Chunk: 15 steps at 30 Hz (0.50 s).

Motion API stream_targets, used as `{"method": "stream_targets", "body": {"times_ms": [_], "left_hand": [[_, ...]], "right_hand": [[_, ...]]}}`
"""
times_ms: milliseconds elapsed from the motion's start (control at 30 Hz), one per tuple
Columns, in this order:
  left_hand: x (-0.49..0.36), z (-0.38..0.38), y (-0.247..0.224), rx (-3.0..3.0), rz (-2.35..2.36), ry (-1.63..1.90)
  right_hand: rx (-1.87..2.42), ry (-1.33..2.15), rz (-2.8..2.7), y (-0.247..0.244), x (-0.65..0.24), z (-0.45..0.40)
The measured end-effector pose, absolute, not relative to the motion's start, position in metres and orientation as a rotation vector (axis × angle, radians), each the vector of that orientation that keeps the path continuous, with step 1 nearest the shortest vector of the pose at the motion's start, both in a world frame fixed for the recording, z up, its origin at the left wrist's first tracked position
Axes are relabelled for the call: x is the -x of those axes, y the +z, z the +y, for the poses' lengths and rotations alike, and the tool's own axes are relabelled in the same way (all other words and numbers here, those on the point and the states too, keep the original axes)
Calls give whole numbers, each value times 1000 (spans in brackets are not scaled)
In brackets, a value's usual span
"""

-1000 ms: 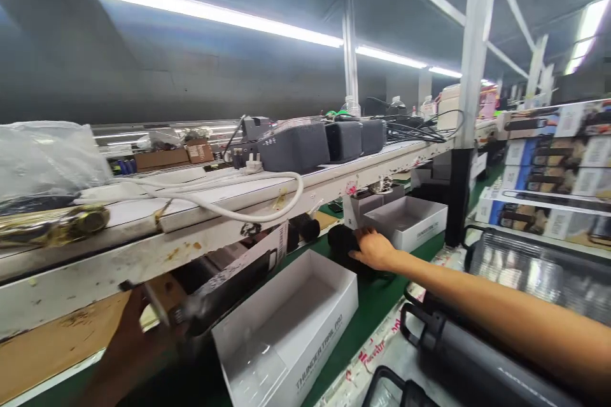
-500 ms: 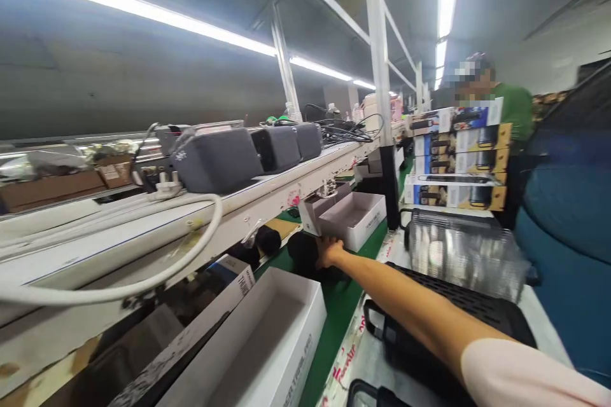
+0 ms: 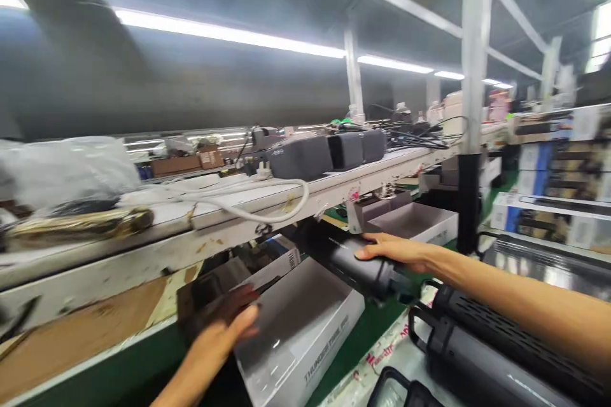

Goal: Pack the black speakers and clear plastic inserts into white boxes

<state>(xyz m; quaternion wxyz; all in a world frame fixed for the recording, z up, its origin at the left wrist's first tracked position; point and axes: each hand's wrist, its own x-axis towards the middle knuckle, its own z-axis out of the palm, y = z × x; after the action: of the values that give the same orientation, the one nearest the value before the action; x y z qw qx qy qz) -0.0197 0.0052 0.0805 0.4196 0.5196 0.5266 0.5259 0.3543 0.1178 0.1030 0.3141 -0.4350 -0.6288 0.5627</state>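
Head view is showing the right hand (image 3: 398,249) gripping a black cylinder (image 3: 356,261) at centre frame, the left hand (image 3: 229,331) lying spread on the open white box (image 3: 305,331) at lower centre.

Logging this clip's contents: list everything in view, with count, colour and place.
open box: one, white, on the green belt, front centre
second open box: one, white, farther along the belt
cylinder speaker: one, black, above the front box
handled speakers: two or more, black, lower right
block units: three, dark grey, upper shelf
cable: one, white, shelf edge
printed cartons: stacked, right
left hand: on the front box's near corner
right hand: gripping the cylinder speaker
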Motion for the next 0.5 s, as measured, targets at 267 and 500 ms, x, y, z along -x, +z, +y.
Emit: {"method": "stream_targets", "body": {"times_ms": [267, 500], "left_hand": [[9, -8, 89, -1128, 1148, 1130], [-4, -17, 96, -823, 1276, 1492]], "right_hand": [[859, 1528, -2166, 128, -293, 62], [804, 172, -2596, 139, -239, 50]]}}
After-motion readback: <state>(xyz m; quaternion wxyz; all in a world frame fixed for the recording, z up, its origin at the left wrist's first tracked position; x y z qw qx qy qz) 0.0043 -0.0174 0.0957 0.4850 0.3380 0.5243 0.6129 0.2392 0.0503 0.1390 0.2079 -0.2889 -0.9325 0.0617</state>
